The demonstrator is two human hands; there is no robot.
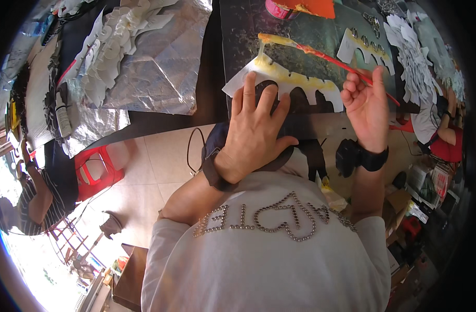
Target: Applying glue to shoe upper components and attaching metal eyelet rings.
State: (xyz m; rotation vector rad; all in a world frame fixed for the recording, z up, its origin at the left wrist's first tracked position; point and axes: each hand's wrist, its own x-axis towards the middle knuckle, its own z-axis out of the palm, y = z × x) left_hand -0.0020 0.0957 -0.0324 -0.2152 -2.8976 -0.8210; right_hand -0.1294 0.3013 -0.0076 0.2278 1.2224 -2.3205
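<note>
Bracing with spread fingers, the left hand (256,125) lays its fingertips on a flat white piece with a scalloped lower edge (300,82), which lies on the dark, stained counter (240,39); the light, wide contact probably keeps the piece from sliding while leaving its yellow-smeared upper band uncovered. The right hand (367,101) has its fingers curled about a long, thin red stick (329,58), thumb raised, a grip well back from the yellow-coated tip, presumably for reach and clean fingers. That tip stands just above the piece's upper left corner, joined to it by a pale sticky strand (261,49). Behind, a pink round tub (280,10) sits near the tip, perhaps for easy dipping. A similar white piece bearing metal rings (365,50) lies apart, beyond the right hand, seemingly out of the way.
</note>
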